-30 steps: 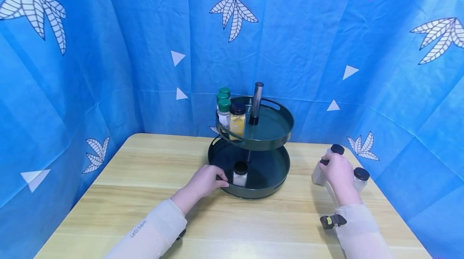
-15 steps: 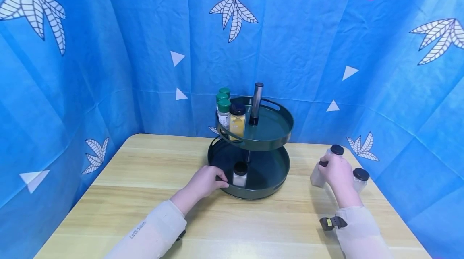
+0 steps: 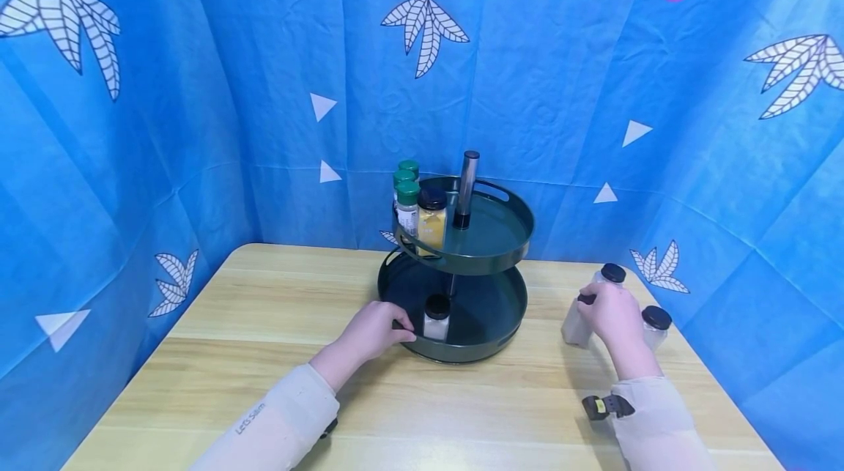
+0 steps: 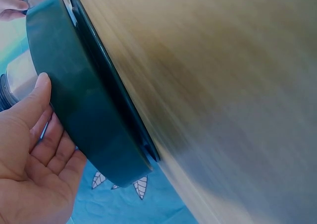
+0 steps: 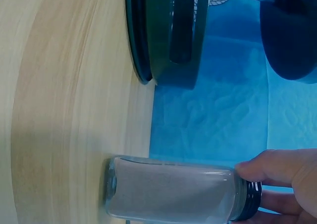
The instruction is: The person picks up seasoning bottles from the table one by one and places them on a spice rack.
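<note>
My left hand (image 3: 371, 329) holds the rim of the lower tray (image 3: 488, 310) of a dark green two-tier turntable, thumb on the tray wall (image 4: 84, 92) in the left wrist view. Just beside it in that tray stands a small black-lidded jar (image 3: 436, 326) with pale contents. Over on the right, my right hand (image 3: 615, 314) pinches the black lid of a clear spice jar (image 5: 171, 190) filled with pale powder. That jar is upright; whether its base touches the table I cannot tell.
Two more black-lidded jars, one behind (image 3: 612, 275) and one right (image 3: 656, 324) of my right hand, stand on the wooden table (image 3: 448, 412). On the upper tray (image 3: 488, 236) are several green-capped bottles (image 3: 407, 211) and a yellow jar (image 3: 431, 225). Blue curtain (image 3: 554, 90) surrounds the table.
The jar under my right hand has shifted slightly left and toward me, with the hand moving a little the same way. My left hand and the turntable look still.
</note>
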`<move>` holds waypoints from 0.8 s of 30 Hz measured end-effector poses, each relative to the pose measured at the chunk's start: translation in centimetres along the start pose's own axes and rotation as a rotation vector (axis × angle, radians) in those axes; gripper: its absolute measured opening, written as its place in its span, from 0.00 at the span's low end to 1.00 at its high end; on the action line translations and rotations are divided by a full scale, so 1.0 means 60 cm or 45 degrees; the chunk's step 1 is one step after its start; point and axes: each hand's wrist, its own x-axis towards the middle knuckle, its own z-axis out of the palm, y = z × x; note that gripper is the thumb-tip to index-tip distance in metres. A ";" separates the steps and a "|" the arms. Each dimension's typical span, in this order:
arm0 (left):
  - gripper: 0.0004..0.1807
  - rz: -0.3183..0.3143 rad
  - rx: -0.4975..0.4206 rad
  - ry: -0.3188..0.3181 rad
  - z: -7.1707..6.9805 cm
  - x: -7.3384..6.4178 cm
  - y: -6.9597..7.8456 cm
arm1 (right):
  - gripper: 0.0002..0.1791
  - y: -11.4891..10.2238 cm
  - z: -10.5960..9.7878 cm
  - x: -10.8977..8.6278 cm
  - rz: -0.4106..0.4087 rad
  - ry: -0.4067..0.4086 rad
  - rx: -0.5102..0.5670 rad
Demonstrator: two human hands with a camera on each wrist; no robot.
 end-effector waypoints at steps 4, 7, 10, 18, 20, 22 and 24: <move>0.04 0.005 0.005 0.002 0.000 0.000 -0.001 | 0.17 -0.003 -0.001 -0.001 -0.002 -0.005 0.001; 0.04 0.010 0.009 0.006 0.000 0.000 -0.002 | 0.17 -0.009 -0.005 -0.004 -0.008 -0.014 0.008; 0.04 0.014 0.013 0.008 0.000 0.000 -0.003 | 0.17 -0.016 -0.010 -0.007 -0.019 -0.011 0.013; 0.04 0.011 0.001 0.005 -0.001 -0.001 0.000 | 0.17 -0.028 -0.020 -0.014 -0.038 -0.004 0.016; 0.04 0.010 0.001 0.005 0.000 -0.001 0.000 | 0.17 -0.030 -0.022 -0.015 -0.036 -0.005 0.021; 0.04 0.008 0.002 0.006 0.000 0.000 -0.001 | 0.17 -0.032 -0.024 -0.017 -0.034 -0.006 0.028; 0.04 0.012 0.004 0.007 0.000 0.000 -0.002 | 0.17 -0.035 -0.026 -0.019 -0.038 -0.005 0.034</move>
